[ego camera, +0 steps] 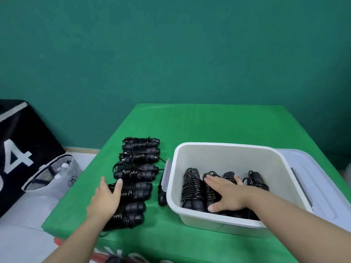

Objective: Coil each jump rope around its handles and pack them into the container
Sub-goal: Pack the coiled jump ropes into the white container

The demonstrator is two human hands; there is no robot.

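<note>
Several coiled black jump ropes (138, 168) lie in a column on the green cloth, left of a white plastic container (228, 156). My left hand (106, 196) rests on the left end of the second-nearest bundle (136, 189), fingers curled round it. Inside the container stand several coiled ropes side by side. My right hand (226, 192) lies flat over the middle ones (209, 192), fingers spread and straight, pressing them down. One black handle (162, 198) lies beside the container's left wall.
The container's lid (319, 179) lies under its right side. A black box (20, 149) with white numbers and a white bag (55, 177) stand off the table's left. The far part of the green table (218, 122) meets a teal wall.
</note>
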